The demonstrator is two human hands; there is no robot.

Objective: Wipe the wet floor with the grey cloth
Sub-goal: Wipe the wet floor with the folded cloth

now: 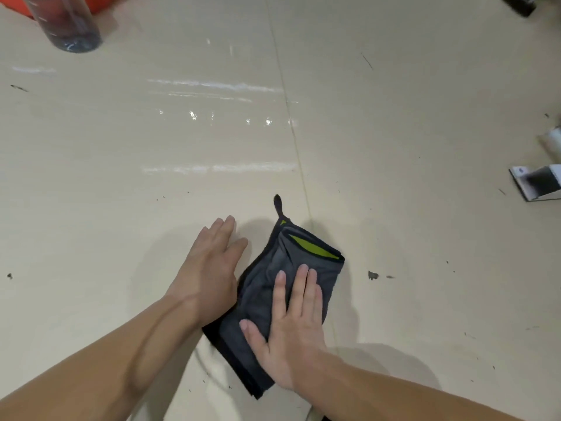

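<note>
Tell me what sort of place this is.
Probably an indoor room, maybe a workroom or utility area. The pale tiled floor is scuffed and shiny with wet streaks, a clear bottle stands on it, and white metal feet sit at the right.

The folded cloth (282, 287) is dark grey with black edging and a lime-green strip toward one o'clock, on a cream floor (409, 132) flecked black.
</note>
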